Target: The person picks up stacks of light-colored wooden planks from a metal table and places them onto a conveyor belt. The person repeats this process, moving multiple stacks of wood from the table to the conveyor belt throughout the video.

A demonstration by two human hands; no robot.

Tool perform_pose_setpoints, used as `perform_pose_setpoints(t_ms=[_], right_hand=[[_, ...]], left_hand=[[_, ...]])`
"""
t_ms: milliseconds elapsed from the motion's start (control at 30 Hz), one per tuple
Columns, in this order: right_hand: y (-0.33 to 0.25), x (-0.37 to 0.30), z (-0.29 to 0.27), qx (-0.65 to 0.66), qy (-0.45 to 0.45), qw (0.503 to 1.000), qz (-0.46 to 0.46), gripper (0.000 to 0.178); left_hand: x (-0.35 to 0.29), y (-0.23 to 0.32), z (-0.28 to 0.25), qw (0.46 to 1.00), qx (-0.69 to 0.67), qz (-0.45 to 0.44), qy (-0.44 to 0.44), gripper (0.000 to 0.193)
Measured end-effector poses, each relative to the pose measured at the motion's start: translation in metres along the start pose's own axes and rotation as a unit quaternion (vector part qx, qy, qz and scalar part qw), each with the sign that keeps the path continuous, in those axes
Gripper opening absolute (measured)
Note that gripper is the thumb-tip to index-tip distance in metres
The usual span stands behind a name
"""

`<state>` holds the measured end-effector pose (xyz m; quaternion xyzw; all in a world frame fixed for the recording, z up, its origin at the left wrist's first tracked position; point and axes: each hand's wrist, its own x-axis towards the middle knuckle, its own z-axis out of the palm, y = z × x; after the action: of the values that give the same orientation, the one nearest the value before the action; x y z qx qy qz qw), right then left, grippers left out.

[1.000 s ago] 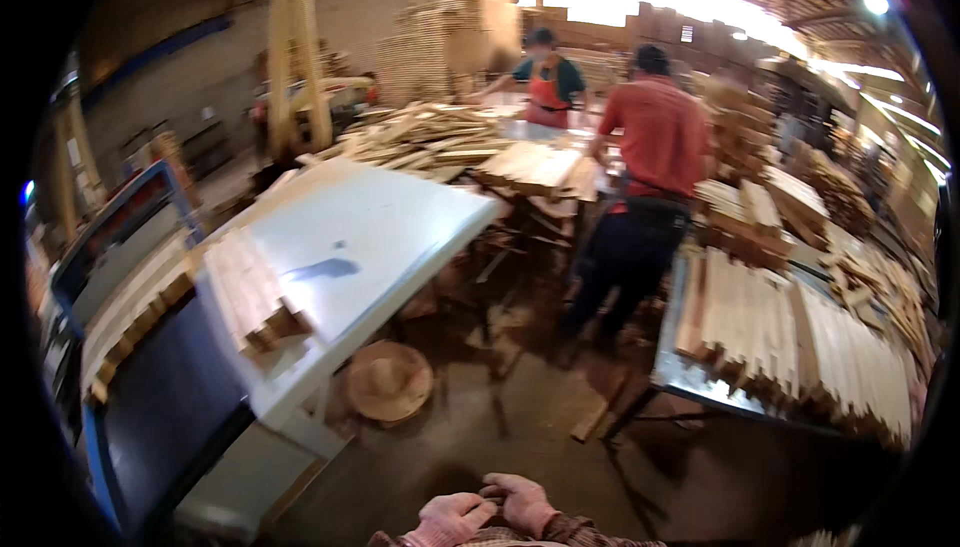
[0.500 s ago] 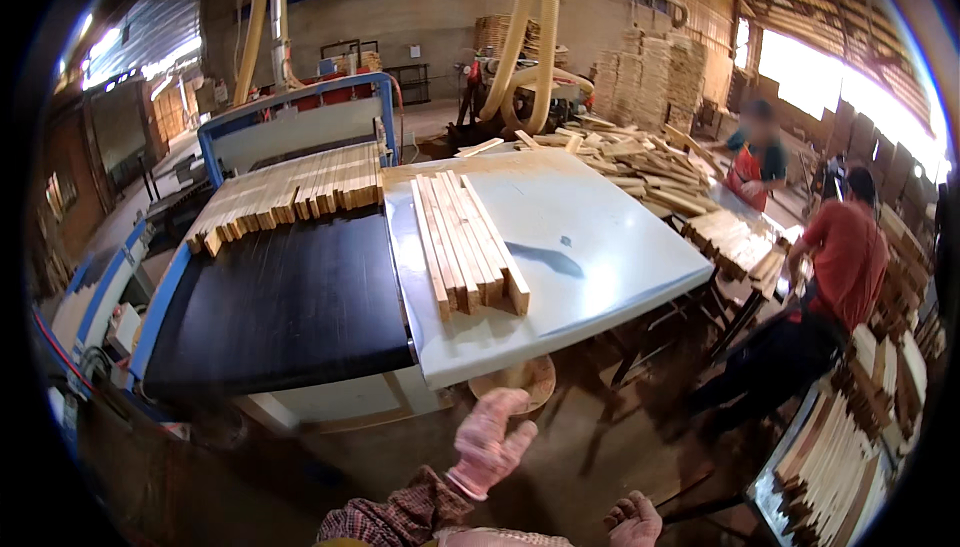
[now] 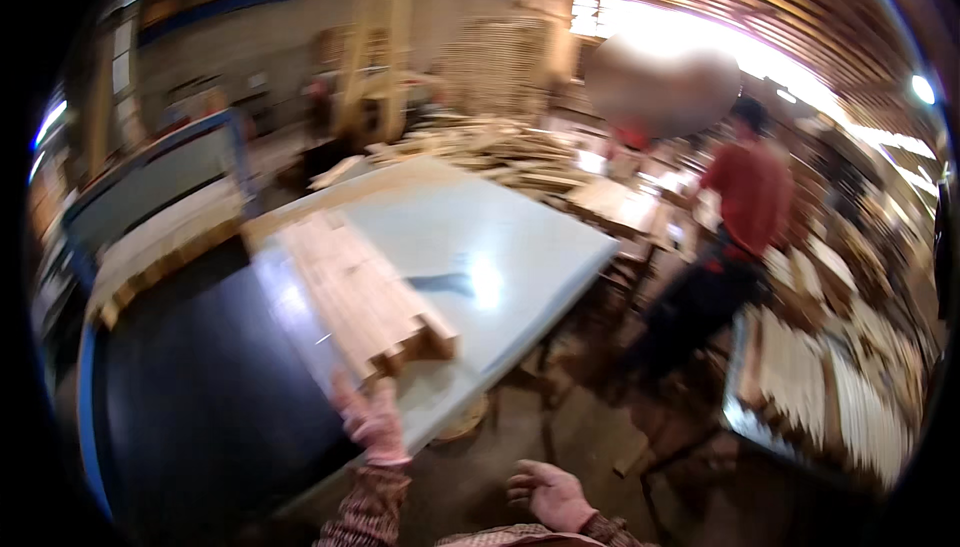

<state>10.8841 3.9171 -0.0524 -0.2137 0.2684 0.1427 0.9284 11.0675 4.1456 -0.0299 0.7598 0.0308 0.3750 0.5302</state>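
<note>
A dim workshop with a tan far wall (image 3: 270, 32) surrounds a broad, pale grey, smooth-topped table (image 3: 520, 217), with a heap of loose light-wood strips (image 3: 480, 152) beyond its far edge. The nearest work, a bundle of long, pale, square-edged wooden strips (image 3: 350, 287), lies flat along the table's left side, beside a wide black conveyor belt (image 3: 200, 387). The left hand (image 3: 375, 422) is at the bundle's near end, fingers extended and apart rather than clenched; blur leaves me unable to tell whether they touch the wood. The right hand (image 3: 552, 495) hangs near, over the brown floor (image 3: 625, 507), fingers loosely bent and grasping nothing visible. As far as I can judge, the bundle is already gathered side by side, its near ends slightly uneven, but no strip is lifted or in a grasp. A second row of pale strips (image 3: 170, 237) lies apart on the belt's far part. To the right, more upright-packed strips (image 3: 800, 377) fill a metal-topped stand (image 3: 745, 417), near a person in a red shirt (image 3: 750, 192).
</note>
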Motion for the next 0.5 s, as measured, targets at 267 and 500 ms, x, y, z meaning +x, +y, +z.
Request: perform_pose_setpoints(t_ms=[267,500], right_hand=[[0.004,0.016,0.002,-0.028,-0.022,0.998,0.042,0.017],[-0.036,0.014,-0.007,-0.025,-0.031,0.998,-0.04,0.021]], left_hand=[[-0.002,0.006,0.015,0.983,-0.154,-0.091,-0.042,0.064],[-0.009,0.011,0.015,0.98,-0.168,-0.089,-0.054,0.063]])
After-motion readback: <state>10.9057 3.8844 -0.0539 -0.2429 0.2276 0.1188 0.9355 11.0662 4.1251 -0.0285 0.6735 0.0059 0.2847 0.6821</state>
